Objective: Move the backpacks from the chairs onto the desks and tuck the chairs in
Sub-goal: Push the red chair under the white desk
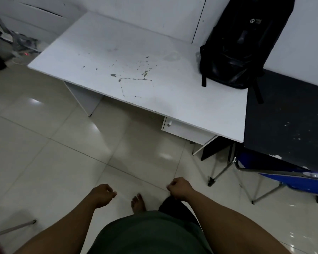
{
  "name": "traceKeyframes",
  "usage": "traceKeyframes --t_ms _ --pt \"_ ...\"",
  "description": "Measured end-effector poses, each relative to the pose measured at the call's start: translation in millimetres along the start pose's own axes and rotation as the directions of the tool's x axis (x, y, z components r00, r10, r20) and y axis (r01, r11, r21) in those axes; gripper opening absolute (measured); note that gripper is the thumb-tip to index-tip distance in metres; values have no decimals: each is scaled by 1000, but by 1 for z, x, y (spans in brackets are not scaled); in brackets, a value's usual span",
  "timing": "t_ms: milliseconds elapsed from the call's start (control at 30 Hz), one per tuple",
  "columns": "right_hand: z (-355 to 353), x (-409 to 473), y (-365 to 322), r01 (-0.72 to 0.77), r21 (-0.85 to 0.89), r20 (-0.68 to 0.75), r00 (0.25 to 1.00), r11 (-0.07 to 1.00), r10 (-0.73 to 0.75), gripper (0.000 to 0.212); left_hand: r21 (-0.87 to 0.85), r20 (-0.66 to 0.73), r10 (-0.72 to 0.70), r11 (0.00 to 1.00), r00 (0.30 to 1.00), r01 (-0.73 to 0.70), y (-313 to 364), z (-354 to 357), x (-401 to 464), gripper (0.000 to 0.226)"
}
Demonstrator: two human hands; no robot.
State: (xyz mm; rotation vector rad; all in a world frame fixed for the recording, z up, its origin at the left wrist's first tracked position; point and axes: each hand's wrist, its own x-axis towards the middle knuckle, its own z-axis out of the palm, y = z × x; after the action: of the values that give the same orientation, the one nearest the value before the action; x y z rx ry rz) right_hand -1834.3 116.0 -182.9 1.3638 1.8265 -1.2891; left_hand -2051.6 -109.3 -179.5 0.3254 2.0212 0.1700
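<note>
There is only one view, from a wide-angle camera on the person's head, looking forward and steeply down over the body, so the left hand (104,196) and right hand (178,186) sit low in the frame and close to the lens. Beyond the hands it faces a white desk (136,74), whose top fills the upper middle, and takes in the black desk (286,114) and a blue chair (305,182) off past the right hand. Straight edges bow towards the borders, and no second view shares the scene.
</note>
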Motion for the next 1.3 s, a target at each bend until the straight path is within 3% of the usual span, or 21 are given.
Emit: traceKeyframes --t_ms 333,600,733,900,1100,1300 --pt "9 -29 27 19 -16 -33 999 1000 -19 19 -106 -45 37 993 998 -42 -8 26 -20 43" --pt "39 -64 78 36 -101 48 998 994 -31 22 -110 -46 81 990 996 -86 -9 90 -77 40" --pt "65 -82 105 10 -196 119 993 981 14 33 -111 -72 70 991 995 -77 -25 118 -104 42" --pt "104 -101 114 47 -288 182 983 956 6 22 -167 -102 5 986 995 -22 -69 141 -134 40" --pt "137 -118 95 116 -344 183 982 932 -55 35 -151 -120 -103 985 987 85 -138 151 -163 43" --pt "199 -139 75 115 -321 112 990 940 -83 35 -125 -133 -43 992 990 26 -196 131 -179 42"
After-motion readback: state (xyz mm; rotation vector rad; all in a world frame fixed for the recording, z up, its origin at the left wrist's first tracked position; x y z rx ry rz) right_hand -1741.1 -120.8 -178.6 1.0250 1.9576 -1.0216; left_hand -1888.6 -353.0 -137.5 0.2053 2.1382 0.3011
